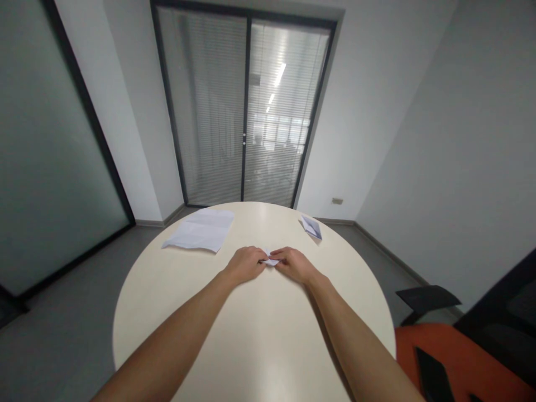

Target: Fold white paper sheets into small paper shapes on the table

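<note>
A small folded piece of white paper (271, 261) is pinched between my two hands, over the middle of the round table. My left hand (248, 264) grips its left side with the fingers closed. On the other side my right hand (295, 264) holds it, fingers pressed together. Much of the paper is hidden behind my fingers, so its exact folded shape does not show.
The round cream table (234, 335) carries a creased white sheet (203, 229) at the far left and a folded paper (311, 226) at the far right. An orange chair (444, 346) with black armrests stands to the right. Glass doors (247, 111) are beyond.
</note>
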### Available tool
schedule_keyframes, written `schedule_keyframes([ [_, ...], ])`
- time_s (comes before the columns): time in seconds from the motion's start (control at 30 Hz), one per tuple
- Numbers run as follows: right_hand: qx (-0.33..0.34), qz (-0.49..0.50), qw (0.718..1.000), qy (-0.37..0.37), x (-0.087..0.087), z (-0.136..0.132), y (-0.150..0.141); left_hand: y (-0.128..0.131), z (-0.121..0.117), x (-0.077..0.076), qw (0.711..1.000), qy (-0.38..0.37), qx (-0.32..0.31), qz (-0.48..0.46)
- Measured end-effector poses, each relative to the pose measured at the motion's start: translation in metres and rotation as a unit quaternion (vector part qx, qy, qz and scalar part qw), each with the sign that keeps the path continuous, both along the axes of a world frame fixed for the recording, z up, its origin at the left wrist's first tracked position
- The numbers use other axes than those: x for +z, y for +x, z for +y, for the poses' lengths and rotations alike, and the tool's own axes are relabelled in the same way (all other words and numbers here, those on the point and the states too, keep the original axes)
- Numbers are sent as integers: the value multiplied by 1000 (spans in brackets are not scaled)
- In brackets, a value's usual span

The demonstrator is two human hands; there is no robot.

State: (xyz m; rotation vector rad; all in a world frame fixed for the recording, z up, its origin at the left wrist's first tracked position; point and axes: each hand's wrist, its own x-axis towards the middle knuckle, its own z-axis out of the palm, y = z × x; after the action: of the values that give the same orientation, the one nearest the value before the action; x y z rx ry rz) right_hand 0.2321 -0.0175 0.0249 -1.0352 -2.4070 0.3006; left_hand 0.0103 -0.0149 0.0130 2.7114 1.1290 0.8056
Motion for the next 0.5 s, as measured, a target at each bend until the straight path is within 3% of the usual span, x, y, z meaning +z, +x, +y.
schedule_keyframes([
  [0.2,19,-6,1000,-9,1,0,0,-1,-1,-1,998,-35,-26,-41],
  [0.5,27,-33,999,3,-17,11,7,-3,-1,0,998,-22,-64,-10],
])
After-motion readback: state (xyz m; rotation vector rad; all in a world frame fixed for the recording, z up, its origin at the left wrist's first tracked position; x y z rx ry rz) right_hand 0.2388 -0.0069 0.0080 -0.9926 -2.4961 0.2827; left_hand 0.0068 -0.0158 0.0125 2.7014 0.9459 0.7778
